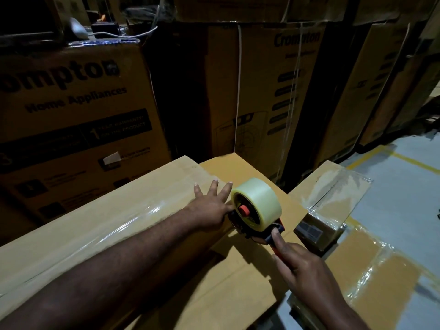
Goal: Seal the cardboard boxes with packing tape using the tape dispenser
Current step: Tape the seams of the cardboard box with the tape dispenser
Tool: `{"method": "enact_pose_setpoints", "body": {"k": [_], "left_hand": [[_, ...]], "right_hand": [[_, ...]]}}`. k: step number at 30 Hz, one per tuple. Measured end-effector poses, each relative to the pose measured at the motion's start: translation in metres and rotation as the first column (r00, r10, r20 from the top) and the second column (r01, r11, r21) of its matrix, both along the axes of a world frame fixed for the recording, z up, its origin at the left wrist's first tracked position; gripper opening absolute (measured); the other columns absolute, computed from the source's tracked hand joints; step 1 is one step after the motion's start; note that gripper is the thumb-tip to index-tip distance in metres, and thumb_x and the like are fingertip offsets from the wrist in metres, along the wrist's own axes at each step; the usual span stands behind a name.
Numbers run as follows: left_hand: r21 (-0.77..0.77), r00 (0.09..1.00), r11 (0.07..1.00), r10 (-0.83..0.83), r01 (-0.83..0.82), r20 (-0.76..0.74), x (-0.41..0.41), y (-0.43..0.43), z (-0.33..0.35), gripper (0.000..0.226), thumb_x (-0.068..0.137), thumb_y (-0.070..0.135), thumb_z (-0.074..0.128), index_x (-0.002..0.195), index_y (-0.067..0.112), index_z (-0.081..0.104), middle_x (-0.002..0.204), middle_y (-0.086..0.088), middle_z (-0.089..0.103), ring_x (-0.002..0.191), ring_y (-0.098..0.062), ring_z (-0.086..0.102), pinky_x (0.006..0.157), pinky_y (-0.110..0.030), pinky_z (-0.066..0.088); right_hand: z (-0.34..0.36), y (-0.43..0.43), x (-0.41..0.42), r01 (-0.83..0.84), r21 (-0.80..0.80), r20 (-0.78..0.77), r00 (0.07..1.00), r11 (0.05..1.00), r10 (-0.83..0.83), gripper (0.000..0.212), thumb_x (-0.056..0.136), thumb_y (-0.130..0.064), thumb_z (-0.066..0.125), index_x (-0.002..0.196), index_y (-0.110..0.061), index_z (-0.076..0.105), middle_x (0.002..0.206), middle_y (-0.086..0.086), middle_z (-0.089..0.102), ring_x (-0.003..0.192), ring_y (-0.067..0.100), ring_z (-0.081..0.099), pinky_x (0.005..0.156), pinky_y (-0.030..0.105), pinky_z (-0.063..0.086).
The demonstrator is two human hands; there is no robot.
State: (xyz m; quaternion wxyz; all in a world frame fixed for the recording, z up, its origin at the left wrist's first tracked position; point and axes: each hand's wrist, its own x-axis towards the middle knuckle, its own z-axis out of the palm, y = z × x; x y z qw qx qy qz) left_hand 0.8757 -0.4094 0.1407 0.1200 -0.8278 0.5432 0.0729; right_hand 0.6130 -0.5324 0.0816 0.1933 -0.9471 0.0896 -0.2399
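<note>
A long brown cardboard box [100, 225] lies in front of me, with a glossy strip of clear tape running along its top. My left hand [210, 206] lies flat on that top near the far end, fingers spread and straight. Right beside it stands the tape dispenser [256, 210], red and blue, carrying a pale yellow-green tape roll. My right hand [297, 270] grips its handle from behind, index finger stretched along the handle. The dispenser sits over a second brown cardboard surface [238, 277] to the right, lower than the long box's top.
Tall printed appliance cartons [71, 110] stand stacked close behind and to the left. To the right, smaller taped boxes [333, 198] rest on a grey floor [409, 191] with yellow lines. Cables and a dark device lie on top of the left carton.
</note>
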Motion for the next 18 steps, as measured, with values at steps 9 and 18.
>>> {"method": "enact_pose_setpoints", "body": {"k": [9,18], "left_hand": [[0.004,1.0,1.0,0.015,-0.015,-0.024,-0.001,-0.002,-0.001,0.057,0.102,0.019,0.049,0.153,0.043,0.038,0.169,-0.005,-0.022,0.152,-0.042,-0.023,0.108,-0.084,-0.007],[-0.207,0.936,0.966,0.08,-0.158,-0.342,0.007,0.013,0.006,0.097,0.095,0.06,0.058,0.164,0.028,-0.003,0.17,-0.002,-0.01,0.156,-0.018,-0.012,0.122,-0.05,-0.016]], "right_hand": [[-0.01,-0.002,0.004,0.033,-0.007,0.002,0.999,0.999,-0.033,0.091,0.085,-0.028,0.077,0.156,-0.042,0.022,0.102,-0.011,0.069,0.076,0.008,0.066,0.055,0.026,0.051],[-0.024,-0.006,0.025,0.011,-0.056,0.011,1.0,0.998,-0.01,0.099,0.084,-0.028,0.079,0.158,-0.041,0.015,0.098,-0.004,0.071,0.071,0.012,0.065,0.05,0.027,0.054]]}}
